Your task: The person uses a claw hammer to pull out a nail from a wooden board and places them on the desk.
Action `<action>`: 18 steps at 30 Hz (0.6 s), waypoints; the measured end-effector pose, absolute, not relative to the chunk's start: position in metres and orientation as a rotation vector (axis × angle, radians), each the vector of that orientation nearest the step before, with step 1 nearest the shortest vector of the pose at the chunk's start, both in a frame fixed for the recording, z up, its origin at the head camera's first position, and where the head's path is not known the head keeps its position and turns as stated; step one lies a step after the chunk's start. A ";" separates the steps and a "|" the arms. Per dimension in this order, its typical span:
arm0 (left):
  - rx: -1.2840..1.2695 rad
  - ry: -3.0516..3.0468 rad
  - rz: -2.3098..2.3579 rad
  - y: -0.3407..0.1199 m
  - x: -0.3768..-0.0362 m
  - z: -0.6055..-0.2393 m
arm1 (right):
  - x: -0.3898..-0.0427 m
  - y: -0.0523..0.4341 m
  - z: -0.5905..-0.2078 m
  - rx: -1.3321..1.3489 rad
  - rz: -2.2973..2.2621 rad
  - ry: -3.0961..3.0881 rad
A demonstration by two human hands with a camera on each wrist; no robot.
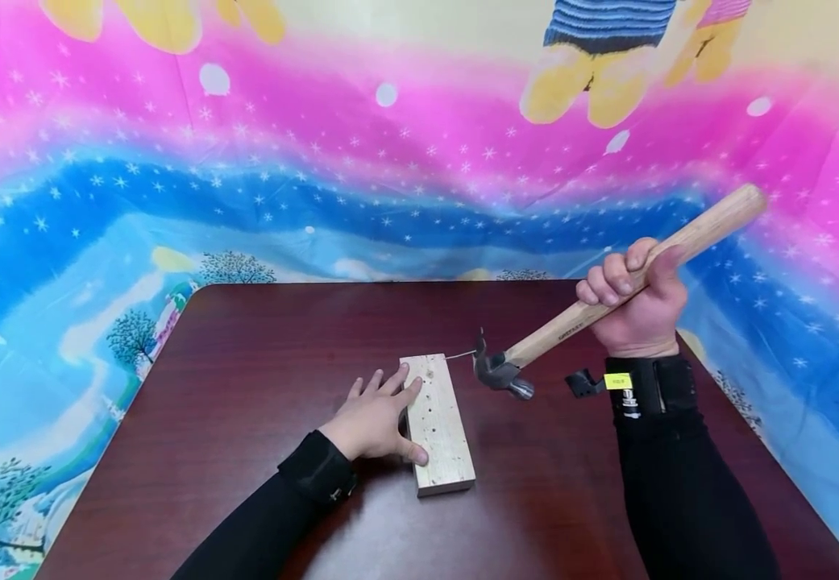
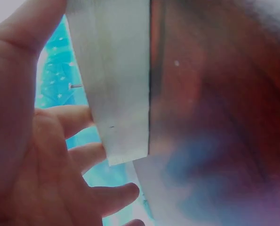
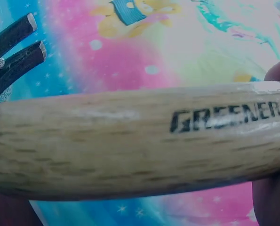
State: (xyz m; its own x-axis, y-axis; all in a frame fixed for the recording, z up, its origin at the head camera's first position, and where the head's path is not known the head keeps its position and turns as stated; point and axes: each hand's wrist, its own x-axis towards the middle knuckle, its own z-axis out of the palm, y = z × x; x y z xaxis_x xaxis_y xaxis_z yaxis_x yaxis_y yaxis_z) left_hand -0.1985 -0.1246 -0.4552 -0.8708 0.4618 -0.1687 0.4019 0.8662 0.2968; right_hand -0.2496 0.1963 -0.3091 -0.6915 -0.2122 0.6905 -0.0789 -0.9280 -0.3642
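Observation:
A pale wooden block (image 1: 439, 427) with several small holes lies on the dark red table (image 1: 259, 354). My left hand (image 1: 379, 415) rests flat against its left side, fingers straight and thumb along the near edge; the left wrist view shows the block (image 2: 116, 80) beside my spread left hand (image 2: 31, 141). My right hand (image 1: 637, 302) grips the wooden handle of a claw hammer (image 1: 557, 329). Its steel head (image 1: 499, 372) hangs just right of the block's far end. A thin nail (image 1: 458, 354) reaches from the block to the claw (image 3: 15, 52), which has the nail head caught in it.
A bright pink and blue cartoon cloth (image 1: 390, 161) hangs behind and around the table. The table's rounded far edge (image 1: 390, 282) runs just beyond the block. The handle (image 3: 130, 141) carries black printed lettering.

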 end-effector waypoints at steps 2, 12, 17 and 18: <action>0.671 2.821 0.347 -0.124 -0.197 -0.455 | -0.246 0.197 -0.306 -1.188 -2.785 0.560; 0.847 2.930 0.852 -0.124 -0.195 -0.416 | -0.237 0.196 -0.294 -1.245 -2.768 0.553; 1.023 2.864 1.140 -0.109 -0.186 -0.386 | -0.235 0.192 -0.292 -1.299 -2.731 0.591; 1.070 2.865 1.153 -0.106 -0.184 -0.383 | -0.234 0.191 -0.292 -1.308 -2.725 0.600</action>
State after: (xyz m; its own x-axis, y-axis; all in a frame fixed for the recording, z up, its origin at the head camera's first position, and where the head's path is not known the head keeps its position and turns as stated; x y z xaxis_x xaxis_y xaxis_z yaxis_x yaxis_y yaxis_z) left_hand -0.1843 -0.1061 -0.3834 -0.7785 0.5271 0.3408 0.6162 0.5384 0.5748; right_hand -0.2340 0.1907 -0.2925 -0.6380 -0.2182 0.7385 -0.1124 -0.9224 -0.3696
